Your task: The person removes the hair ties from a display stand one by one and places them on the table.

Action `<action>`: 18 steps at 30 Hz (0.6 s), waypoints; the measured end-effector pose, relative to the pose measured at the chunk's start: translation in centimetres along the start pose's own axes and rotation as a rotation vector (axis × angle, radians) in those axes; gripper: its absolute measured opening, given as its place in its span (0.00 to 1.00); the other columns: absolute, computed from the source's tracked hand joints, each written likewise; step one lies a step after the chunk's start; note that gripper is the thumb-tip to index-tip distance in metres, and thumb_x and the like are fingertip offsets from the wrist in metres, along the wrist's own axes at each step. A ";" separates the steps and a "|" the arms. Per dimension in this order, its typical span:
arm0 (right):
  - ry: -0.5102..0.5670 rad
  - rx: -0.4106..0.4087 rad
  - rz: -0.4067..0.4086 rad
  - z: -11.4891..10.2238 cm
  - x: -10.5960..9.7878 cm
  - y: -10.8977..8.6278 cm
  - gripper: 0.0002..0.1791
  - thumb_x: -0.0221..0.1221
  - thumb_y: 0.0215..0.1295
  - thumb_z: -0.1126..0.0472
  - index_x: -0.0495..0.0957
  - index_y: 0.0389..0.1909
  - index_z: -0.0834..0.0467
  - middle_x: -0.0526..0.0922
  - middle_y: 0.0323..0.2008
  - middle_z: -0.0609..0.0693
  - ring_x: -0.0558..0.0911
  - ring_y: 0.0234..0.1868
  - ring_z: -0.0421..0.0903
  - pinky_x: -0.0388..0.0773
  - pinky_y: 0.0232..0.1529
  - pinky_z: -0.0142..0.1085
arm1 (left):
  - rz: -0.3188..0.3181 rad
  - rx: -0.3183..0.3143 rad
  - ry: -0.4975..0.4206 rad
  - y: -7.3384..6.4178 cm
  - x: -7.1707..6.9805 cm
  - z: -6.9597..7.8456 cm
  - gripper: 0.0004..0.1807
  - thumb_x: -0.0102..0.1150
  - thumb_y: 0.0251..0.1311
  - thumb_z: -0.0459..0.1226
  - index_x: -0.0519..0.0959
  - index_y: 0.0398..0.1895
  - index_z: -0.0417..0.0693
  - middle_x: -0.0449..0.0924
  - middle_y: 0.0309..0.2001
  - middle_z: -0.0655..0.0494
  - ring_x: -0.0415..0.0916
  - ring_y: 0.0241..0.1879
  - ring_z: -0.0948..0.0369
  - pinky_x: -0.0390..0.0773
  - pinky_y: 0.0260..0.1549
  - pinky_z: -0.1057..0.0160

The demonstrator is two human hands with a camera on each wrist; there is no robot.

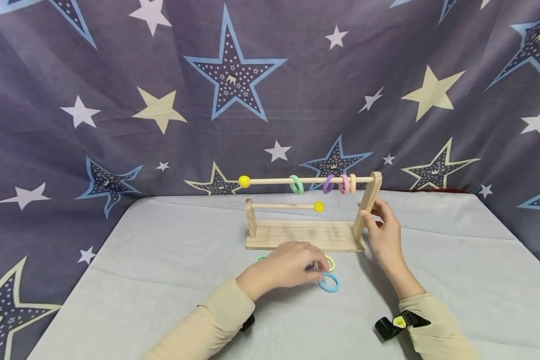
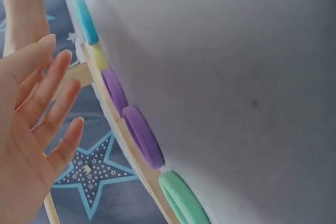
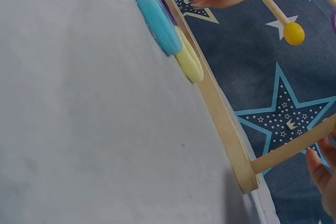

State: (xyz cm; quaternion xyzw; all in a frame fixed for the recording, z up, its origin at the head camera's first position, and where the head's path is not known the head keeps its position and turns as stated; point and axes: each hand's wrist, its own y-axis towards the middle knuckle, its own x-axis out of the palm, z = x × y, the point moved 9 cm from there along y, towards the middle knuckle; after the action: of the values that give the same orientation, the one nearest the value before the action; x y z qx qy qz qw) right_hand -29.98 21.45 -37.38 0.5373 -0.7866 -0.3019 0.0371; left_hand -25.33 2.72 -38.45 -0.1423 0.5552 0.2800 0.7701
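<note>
My left hand [image 1: 292,265] hovers low over loose hair ties on the table, fingers loosely bent and holding nothing. Beneath and beside it lie a blue hair tie [image 3: 159,22], a yellow one [image 3: 189,59], two purple ones, the nearer purple tie [image 2: 143,137] fuzzy, and a green tie [image 2: 181,198]. With thumb and fingers, my right hand [image 1: 384,235] grips the right post [image 1: 366,206] of a wooden stand [image 1: 306,235]. On the stand's upper rod hang a green tie [image 1: 300,186], a purple tie [image 1: 326,186], a pink tie [image 1: 344,185] and a peach tie [image 1: 353,183].
The lower rod [image 1: 283,206] comes from the shorter left post [image 1: 251,220] and carries no ties. Yellow balls cap both rods, the upper ball [image 1: 244,181] pointing left. Grey cloth [image 1: 162,280] covers the table, and a star-patterned curtain [image 1: 117,65] hangs behind.
</note>
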 end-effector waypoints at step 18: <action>-0.004 0.010 0.007 0.0 0.0 0.0 0.23 0.59 0.69 0.64 0.71 0.62 0.67 0.82 0.51 0.63 0.74 0.45 0.30 0.71 0.39 0.20 | 0.390 -0.148 -0.022 -1.1 -4.3 -1.9 0.08 0.64 0.65 0.42 0.83 0.46 0.58 0.83 0.47 0.65 0.79 0.46 0.65 0.78 0.45 0.61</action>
State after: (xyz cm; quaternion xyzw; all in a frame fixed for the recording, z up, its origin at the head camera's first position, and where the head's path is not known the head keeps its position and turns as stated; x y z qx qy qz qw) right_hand -29.94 21.43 -37.40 0.5340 -0.7902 -0.2988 0.0339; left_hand -27.11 -0.33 -35.14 -0.0853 0.5416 0.4654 0.6948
